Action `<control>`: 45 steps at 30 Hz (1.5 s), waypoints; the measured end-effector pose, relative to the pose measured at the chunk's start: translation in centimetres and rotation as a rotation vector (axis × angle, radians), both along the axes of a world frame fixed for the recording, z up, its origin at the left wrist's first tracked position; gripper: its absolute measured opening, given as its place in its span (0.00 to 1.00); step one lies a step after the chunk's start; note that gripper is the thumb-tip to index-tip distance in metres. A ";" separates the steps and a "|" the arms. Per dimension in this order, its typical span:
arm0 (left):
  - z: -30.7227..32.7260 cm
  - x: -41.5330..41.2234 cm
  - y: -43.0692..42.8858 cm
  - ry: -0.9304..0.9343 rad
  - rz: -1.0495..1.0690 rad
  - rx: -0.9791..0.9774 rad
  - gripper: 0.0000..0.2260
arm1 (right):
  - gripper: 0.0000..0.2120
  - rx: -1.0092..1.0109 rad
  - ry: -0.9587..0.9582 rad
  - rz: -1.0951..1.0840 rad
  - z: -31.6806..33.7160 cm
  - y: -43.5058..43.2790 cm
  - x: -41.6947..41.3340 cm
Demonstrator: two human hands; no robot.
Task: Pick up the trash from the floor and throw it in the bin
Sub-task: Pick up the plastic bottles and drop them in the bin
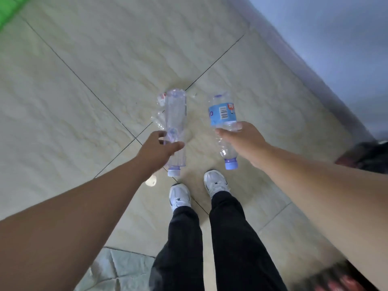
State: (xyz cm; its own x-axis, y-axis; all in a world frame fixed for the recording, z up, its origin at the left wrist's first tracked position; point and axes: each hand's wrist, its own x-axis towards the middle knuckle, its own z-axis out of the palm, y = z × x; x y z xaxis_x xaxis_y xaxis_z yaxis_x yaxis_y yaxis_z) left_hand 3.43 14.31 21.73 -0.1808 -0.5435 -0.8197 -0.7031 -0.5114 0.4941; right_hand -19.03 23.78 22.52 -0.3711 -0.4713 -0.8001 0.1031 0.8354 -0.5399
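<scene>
- White shoes (180, 196) stand at 6 o'clock on the tiled floor (84, 59).
- Left hand (159, 150): fingers (174, 146) wrapped round a clear label-less bottle (176, 114), cap toward 6, base toward 12.
- Right hand (241, 137) clasps a blue-labelled bottle (223, 114), on the same axis.
- Crumpled plastic (160, 110) lies beyond at 11, nearer the left hand.
- No bin is visible.
</scene>
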 end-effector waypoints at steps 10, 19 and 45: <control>9.3 -13.1 5.8 0.084 -0.293 0.095 0.23 | 0.17 -0.004 -0.011 -0.438 9.6 12.5 -6.9; 12.1 -24.2 15.0 0.075 -0.550 0.121 0.12 | 0.23 -0.004 0.008 -0.777 11.9 26.8 -12.6; 7.3 -54.3 40.5 0.008 -0.800 0.060 0.29 | 0.34 0.199 0.103 -1.130 6.1 51.7 -32.8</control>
